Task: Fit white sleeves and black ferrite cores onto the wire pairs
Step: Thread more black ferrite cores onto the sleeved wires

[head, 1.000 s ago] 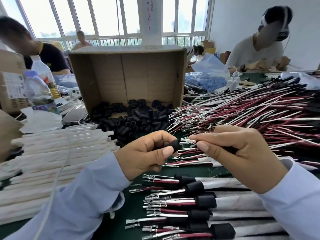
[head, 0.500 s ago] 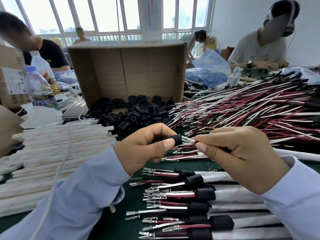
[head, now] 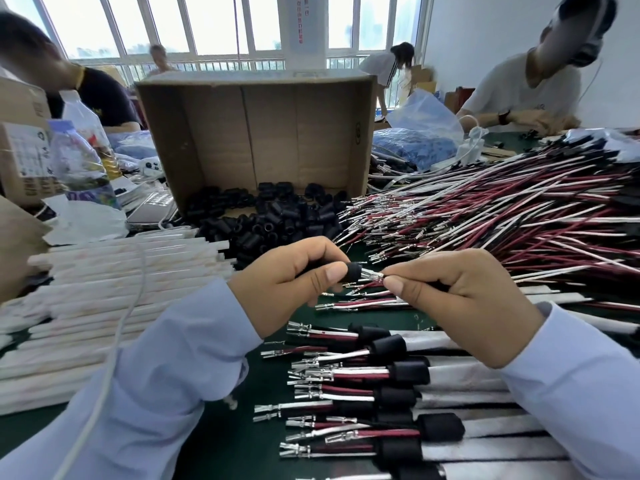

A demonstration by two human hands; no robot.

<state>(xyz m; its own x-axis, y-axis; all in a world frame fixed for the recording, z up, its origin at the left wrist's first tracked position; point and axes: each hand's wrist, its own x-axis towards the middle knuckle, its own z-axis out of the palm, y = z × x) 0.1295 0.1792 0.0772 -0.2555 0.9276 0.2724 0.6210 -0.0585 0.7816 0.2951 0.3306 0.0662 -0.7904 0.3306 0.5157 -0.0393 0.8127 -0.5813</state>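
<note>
Daylight comes through tall windows (head: pixel 207 26) behind a white pillar (head: pixel 301 29), beside a plain white wall (head: pixel 485 29)

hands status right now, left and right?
Left hand: closed, pinching a ferrite core.
Right hand: closed, pinching the wire pair by its terminals.

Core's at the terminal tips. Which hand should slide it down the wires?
Left, probably: the left hand pinches the ferrite core, while the right hand pinches the wire terminals at its mouth.
</note>
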